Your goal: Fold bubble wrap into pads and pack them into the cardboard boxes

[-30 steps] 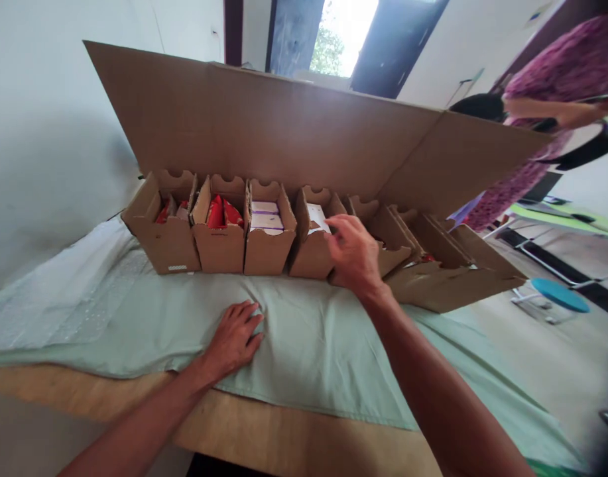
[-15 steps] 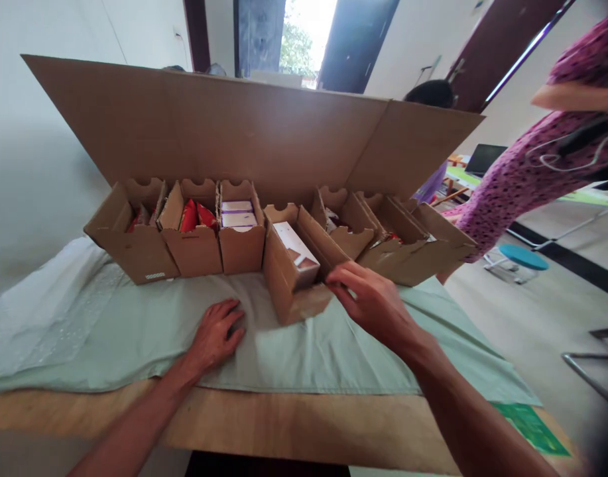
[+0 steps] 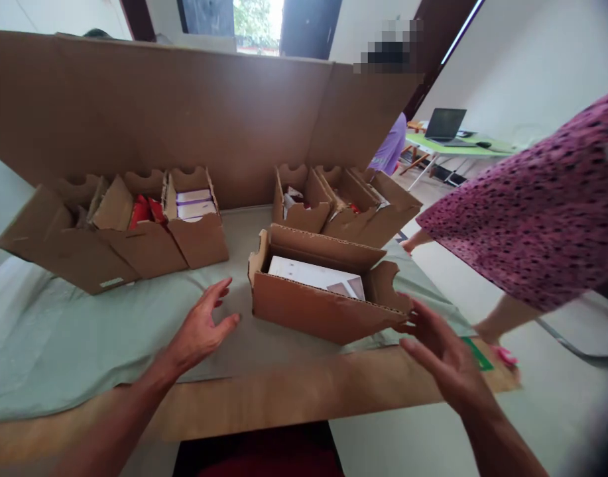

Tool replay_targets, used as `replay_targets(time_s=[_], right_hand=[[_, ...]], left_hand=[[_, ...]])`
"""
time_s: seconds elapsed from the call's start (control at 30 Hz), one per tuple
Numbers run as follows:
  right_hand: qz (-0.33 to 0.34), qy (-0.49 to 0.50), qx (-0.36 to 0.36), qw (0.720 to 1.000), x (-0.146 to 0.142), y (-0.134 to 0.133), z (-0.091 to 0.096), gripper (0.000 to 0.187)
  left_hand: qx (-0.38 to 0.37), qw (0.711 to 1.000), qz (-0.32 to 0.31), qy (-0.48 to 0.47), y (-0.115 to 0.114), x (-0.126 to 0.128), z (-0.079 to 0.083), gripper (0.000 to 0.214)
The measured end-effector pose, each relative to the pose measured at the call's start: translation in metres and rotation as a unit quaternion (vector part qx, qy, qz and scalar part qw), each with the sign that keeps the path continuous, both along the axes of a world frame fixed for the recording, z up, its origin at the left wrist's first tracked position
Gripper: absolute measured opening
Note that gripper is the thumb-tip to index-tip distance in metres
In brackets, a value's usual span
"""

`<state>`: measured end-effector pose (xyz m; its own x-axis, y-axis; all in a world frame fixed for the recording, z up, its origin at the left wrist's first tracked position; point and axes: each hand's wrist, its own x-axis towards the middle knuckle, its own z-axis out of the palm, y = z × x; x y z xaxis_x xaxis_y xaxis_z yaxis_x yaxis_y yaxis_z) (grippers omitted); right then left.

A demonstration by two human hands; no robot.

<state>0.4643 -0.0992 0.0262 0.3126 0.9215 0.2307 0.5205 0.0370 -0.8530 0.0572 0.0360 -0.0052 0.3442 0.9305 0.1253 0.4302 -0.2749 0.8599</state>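
Note:
A small open cardboard box [image 3: 318,311] lies crosswise on the pale green cloth [image 3: 85,344] near the table's front edge. Inside it sits a white packet [image 3: 308,275]. My left hand [image 3: 199,328] hovers open just left of the box, fingers spread, not touching it. My right hand [image 3: 440,351] is open at the box's right end, fingertips close to or touching its notched end flap. Neither hand holds anything.
Further back stand two groups of similar boxes: one on the left [image 3: 134,225] with red and white packets, one on the right [image 3: 343,205]. A large cardboard sheet [image 3: 184,112] stands behind them. A person in a purple patterned garment [image 3: 542,212] walks on the right. A laptop [image 3: 445,124] sits on a far table.
The box has been pulled out of the row, turned crosswise and set near the front edge. My right hand let go of it. My left hand lifted off the cloth.

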Motion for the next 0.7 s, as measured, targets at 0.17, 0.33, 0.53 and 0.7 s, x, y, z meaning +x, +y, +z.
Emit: replay_targets(time_s=[0.17,0.33,0.53,0.7], right_hand=[[0.044,-0.080,-0.004,0.996,-0.034,0.011,-0.014,0.046],[0.024,-0.085,0.048,0.995,-0.053,0.035,-0.014,0.032],[0.079,-0.095,0.089,0.988,-0.071,0.041,-0.014,0.036],[0.083,-0.182,0.183,0.963,-0.092,0.037,-0.005,0.069]], left_hand=[[-0.073,0.991,-0.049,-0.106,-0.006,0.047,-0.005,0.081],[-0.053,0.991,0.000,-0.127,-0.035,0.054,-0.012,0.064],[-0.063,0.985,0.068,-0.146,-0.049,0.040,-0.004,0.056],[-0.048,0.966,0.139,-0.215,-0.036,0.047,-0.004,0.057]])
